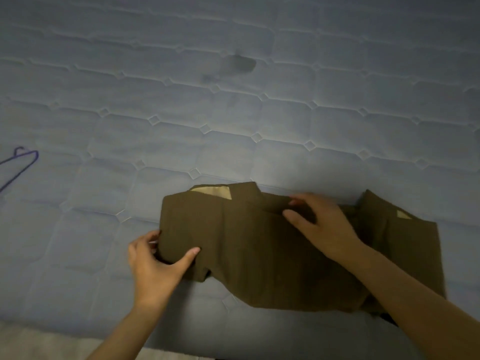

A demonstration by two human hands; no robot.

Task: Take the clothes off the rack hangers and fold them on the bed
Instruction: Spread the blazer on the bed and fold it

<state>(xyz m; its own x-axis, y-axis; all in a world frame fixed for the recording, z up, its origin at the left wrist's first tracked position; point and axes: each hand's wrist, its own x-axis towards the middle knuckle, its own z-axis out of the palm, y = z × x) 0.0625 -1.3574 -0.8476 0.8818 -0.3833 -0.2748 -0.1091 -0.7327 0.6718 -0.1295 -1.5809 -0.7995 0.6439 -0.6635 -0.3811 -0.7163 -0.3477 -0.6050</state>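
while a dark olive-brown folded cloth garment (272, 245) with pale lining at its top edge lies on the near part of the light blue quilted bed (233, 113), the two hands sit apart on it, each holding fabric. the left hand (155, 261) grips the garment's left edge, thumb on top and fingers curled underneath, and the right hand (322, 224) pinches a fold near the upper middle between thumb and fingertips. a thin purple wire hanger (23, 165) lies on the bed at the far left, well apart from the garment.
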